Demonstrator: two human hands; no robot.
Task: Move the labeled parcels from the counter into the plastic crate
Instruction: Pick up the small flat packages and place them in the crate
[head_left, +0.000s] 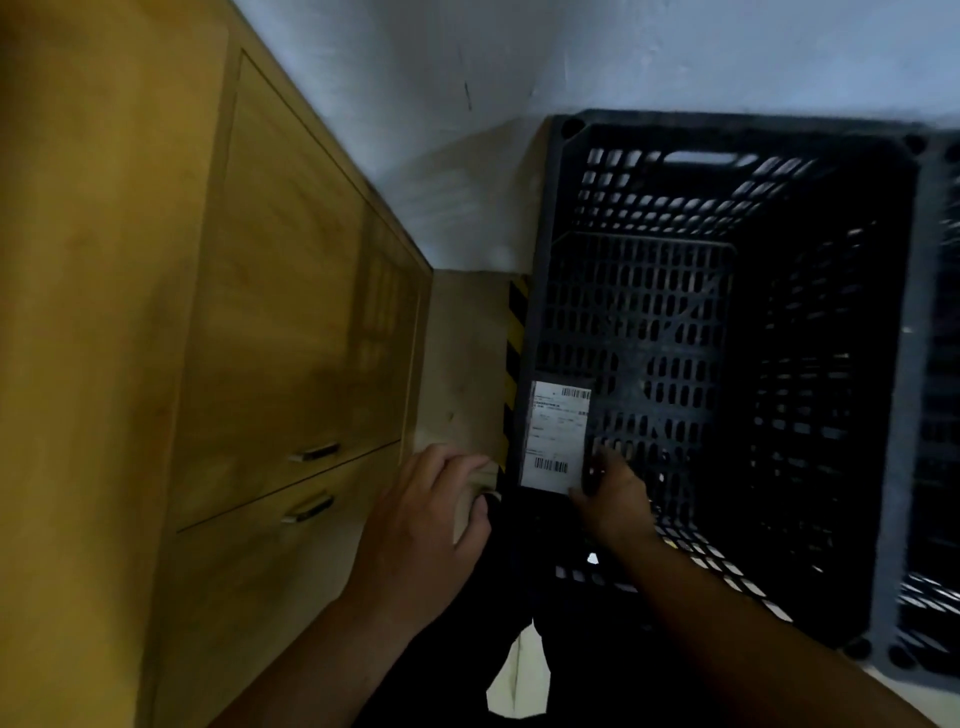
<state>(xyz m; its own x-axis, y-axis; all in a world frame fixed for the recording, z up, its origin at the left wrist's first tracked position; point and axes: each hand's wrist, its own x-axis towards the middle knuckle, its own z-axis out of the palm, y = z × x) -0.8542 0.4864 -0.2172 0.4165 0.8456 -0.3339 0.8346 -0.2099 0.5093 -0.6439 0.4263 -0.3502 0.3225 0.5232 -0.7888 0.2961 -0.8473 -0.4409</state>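
Observation:
A black perforated plastic crate (543, 244) stands on the floor below me, its inside dark. A dark parcel with a white barcode label (555, 436) is at the crate's near left corner, against the left wall. My right hand (613, 493) reaches into the crate and grips the parcel's right edge beside the label. My left hand (421, 519) is just outside the crate's left rim, fingers curled on the parcel's dark near left edge. The lower part of the parcel is hidden in shadow.
A wooden cabinet (270, 322) with two drawer handles stands close on the left. A strip of pale floor with yellow-black hazard tape (515, 332) runs between cabinet and crate. A second grey crate (940, 322) adjoins on the right. A white wall is behind.

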